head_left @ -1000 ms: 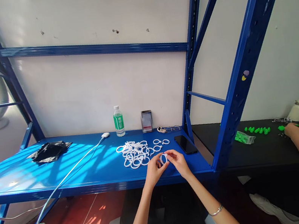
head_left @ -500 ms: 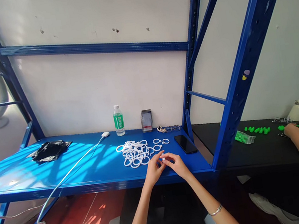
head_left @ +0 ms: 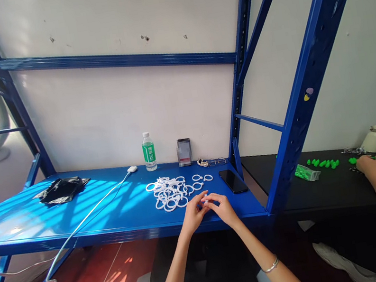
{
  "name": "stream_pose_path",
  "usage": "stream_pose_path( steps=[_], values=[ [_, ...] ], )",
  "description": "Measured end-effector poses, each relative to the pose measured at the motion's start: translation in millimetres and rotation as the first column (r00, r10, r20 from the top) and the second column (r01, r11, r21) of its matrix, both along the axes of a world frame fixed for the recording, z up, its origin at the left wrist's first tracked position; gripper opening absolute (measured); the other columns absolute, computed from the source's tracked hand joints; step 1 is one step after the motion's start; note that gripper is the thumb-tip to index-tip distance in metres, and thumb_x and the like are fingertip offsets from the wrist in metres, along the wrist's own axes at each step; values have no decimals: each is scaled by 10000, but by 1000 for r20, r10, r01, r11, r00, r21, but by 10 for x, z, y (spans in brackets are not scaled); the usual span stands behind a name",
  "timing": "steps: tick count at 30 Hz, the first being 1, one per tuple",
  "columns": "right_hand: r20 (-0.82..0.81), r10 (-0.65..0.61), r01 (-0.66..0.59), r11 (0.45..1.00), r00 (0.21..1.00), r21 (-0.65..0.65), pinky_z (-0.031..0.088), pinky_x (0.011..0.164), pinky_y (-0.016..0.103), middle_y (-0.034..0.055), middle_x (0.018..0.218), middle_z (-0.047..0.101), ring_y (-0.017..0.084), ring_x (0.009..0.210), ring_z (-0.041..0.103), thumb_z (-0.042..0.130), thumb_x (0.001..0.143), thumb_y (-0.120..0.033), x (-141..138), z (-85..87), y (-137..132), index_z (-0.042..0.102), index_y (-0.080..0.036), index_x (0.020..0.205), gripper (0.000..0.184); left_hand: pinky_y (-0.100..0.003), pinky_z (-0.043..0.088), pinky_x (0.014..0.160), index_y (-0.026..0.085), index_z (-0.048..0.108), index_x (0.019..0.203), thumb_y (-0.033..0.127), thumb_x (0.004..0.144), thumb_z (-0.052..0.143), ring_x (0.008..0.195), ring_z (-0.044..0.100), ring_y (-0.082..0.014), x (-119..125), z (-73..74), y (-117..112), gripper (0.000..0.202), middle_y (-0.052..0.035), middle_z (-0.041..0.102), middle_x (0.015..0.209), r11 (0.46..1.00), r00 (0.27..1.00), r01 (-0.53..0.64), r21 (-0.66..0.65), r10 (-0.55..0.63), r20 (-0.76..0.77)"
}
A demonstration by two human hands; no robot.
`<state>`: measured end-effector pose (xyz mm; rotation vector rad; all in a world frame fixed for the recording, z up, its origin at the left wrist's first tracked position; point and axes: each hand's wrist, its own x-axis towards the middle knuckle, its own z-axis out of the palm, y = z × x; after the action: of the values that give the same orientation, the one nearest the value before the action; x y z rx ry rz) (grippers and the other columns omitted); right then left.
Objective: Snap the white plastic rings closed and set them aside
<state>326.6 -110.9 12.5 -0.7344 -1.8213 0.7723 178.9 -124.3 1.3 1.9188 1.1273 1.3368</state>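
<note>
Because the small white piece [head_left: 206,201] is held by fingertips alone, a slip looks like the likeliest trouble: if either pinch loosens, or the fingers press unevenly, it could spring free and drop onto the blue tabletop [head_left: 115,223], or past its front edge to the floor [head_left: 88,278]. Pushing at a poor angle might also bend or mark it, since the fingers cover most of what they work on. If it flew forward, it could land in the pile of white rings [head_left: 170,193] and be hard to pick out.

Left hand [head_left: 193,211] and right hand [head_left: 223,206] meet with fingers curled in and almost no gap between their tips, both pinching the same piece — only a sliver of white shows, so I cannot be sure of its shape. It lies between the 2 hands, over the front part of the tabletop. From there the pile sits beyond and to the left, a few loose white rings [head_left: 197,186] lie just beyond the fingertips, and a black phone [head_left: 233,181] rests flat near the right hand — where a stray knuckle might nudge it.
</note>
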Motion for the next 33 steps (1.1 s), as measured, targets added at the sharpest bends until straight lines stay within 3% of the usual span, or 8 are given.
stream_pose_path(
  steps=[14, 29, 33],
  values=[
    [-31, -16, 15, 1000, 999, -18, 521, 691, 305, 37, 818, 698, 196, 726, 645, 608, 809, -301, 13, -38, 29, 731, -234, 865, 151, -259, 501, 625, 189, 584, 1175, 271, 744, 605, 701, 593, -150, 16, 2, -6, 439, -58, 682, 987, 999, 999, -32, -32, 32, -12],
    [-41, -8, 5, 999, 999, -53, 513, 687, 303, 30, 790, 694, 195, 713, 640, 601, 801, -321, 5, -7, 3, 691, -217, 805, 137, -253, 492, 599, 179, 600, 1133, 308, 749, 619, 663, 580, -141, 20, -29, 11, 406, -69, 675, 1000, 999, 1000, -21, -34, 22, 19],
    [-63, 2, -5, 998, 998, -55, 524, 680, 305, 31, 791, 697, 197, 706, 650, 615, 796, -344, -3, 2, -4, 694, -212, 796, 154, -248, 483, 590, 176, 619, 1106, 308, 751, 610, 639, 567, -135, 28, -36, 13, 378, -58, 679, 929, 999, 1000, -26, -33, 27, 13]
  ],
)
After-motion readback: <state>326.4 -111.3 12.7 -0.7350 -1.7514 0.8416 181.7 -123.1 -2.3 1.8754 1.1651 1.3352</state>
